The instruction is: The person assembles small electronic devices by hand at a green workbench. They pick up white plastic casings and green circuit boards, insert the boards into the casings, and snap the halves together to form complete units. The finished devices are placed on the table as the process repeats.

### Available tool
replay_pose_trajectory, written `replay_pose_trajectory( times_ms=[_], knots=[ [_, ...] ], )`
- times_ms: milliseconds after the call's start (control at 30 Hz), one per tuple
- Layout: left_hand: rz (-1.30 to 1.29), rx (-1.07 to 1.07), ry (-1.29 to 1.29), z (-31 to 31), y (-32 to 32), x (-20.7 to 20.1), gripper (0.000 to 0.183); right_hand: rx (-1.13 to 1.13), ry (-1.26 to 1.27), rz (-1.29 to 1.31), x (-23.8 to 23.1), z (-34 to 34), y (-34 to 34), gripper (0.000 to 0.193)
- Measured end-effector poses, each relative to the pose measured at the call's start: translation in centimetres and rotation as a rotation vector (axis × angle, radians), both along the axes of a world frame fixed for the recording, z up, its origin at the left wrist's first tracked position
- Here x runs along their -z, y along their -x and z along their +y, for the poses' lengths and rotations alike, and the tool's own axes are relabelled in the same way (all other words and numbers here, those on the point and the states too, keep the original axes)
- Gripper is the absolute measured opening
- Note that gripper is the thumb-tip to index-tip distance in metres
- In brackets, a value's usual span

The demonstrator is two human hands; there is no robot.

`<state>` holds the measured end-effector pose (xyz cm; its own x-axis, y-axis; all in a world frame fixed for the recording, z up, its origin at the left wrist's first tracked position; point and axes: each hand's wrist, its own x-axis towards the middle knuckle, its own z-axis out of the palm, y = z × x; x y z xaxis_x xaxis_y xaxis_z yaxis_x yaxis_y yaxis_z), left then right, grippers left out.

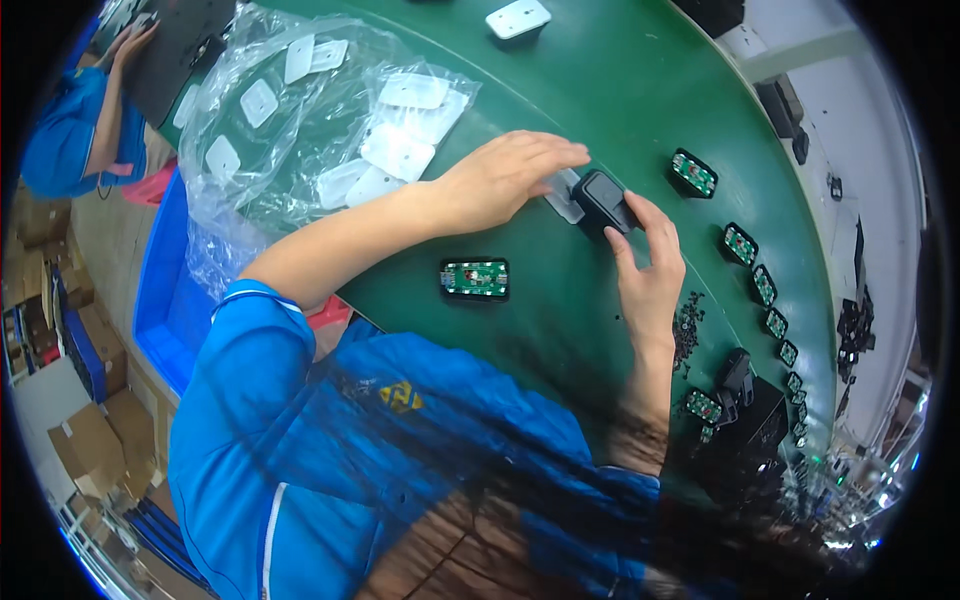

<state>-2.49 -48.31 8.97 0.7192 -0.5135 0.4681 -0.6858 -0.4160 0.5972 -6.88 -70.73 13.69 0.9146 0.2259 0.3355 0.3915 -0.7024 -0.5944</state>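
My right hand (652,262) grips the near right edge of a black rounded box-shaped housing (604,199), thumb on one side and fingers on the other. Just left of it, my left hand (500,178) has its fingers stretched out toward the housing. A thin translucent plate (564,196) lies beside the housing, partly under the left fingertips; whether they touch it I cannot tell. Nearer to me, a black tray-shaped shell with a green circuit board (475,279) rests on the green table (400,318). Small black pieces (688,325) are scattered by my right wrist.
A clear plastic bag (300,150) with several white plates (397,150) covers the far left. Open shells with circuit boards (740,244) line the right edge. A white-topped piece (518,18) sits at the back. A blue bin (160,290) stands left; another person (85,130) works beyond.
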Motion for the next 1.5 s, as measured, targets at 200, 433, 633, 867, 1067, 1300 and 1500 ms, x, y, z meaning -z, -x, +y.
replay_pose_trajectory(
  times_ms=[200,433,633,867,1067,1300,1500],
  knots=[
    [0.004,0.057,0.006,1.5,0.0,0.7,0.046,-0.095,0.021,0.018,0.6,1.9,-1.5,0.04],
    [0.051,0.066,-0.031,2.0,0.0,1.3,0.057,-0.108,0.07,0.036,1.1,2.4,-1.8,0.04],
    [0.003,0.125,-0.09,2.2,-0.3,1.3,0.06,-0.11,0.186,-0.084,1.8,2.4,-1.4,0.039],
    [-0.092,0.108,-0.258,2.2,-0.3,0.6,0.051,-0.069,0.356,-0.166,2.5,2.9,-1.1,0.038],
    [-0.231,0.211,-0.318,2.2,-1.7,0.2,0.04,0.049,0.259,-0.091,2.2,3.2,-0.5,0.039],
    [-0.297,0.081,-0.233,-0.4,-0.8,1.2,0.054,0.005,0.016,0.057,2.5,1.1,-1.7,0.034],
    [-0.298,-0.025,-0.151,-3.4,-3.2,0.4,0.037,0.008,-0.307,0.35,2.1,-1.9,-3.8,0.042]
  ],
)
